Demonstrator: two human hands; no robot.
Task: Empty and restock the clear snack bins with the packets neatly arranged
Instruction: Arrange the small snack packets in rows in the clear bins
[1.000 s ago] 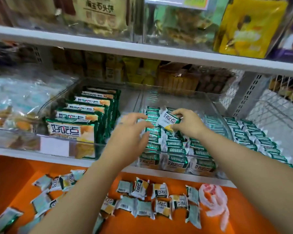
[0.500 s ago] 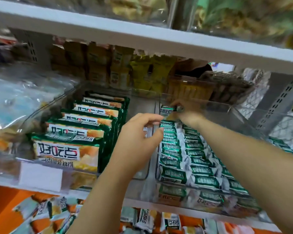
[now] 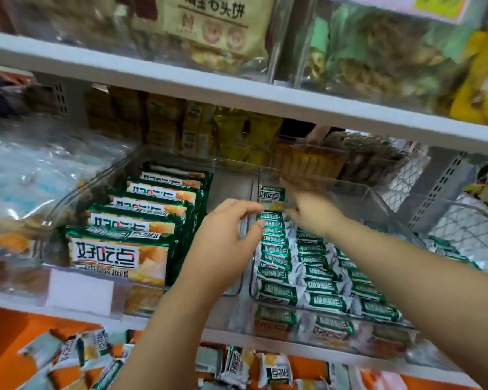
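Both forearms reach forward and up from the bottom of the view to the middle shelf (image 3: 265,340). The right arm stretches further, running in from the lower right over the clear bin (image 3: 378,194). The right hand (image 3: 312,211) is at the back of the bin with its wrist bent slightly and its fingers, which are blurred, pointing left. They pinch a small green-and-white packet (image 3: 271,196) by its right edge. The packet stands upright, label facing the camera, at the far end of the leftmost row, near the bin's back wall.

The left hand (image 3: 228,243) hovers palm down at the bin's left wall, just left of that row. Its fingers are loosely bent over the thumb with a gap between them, and nothing shows in its grip. Its fingertips lie just beside the held packet.

The bin holds tidy rows (image 3: 316,274) of the same packets, overlapping from front to back. The next bin to the left is filled with big packs (image 3: 110,254). More loose packets (image 3: 273,370) lie scattered on the orange surface below.
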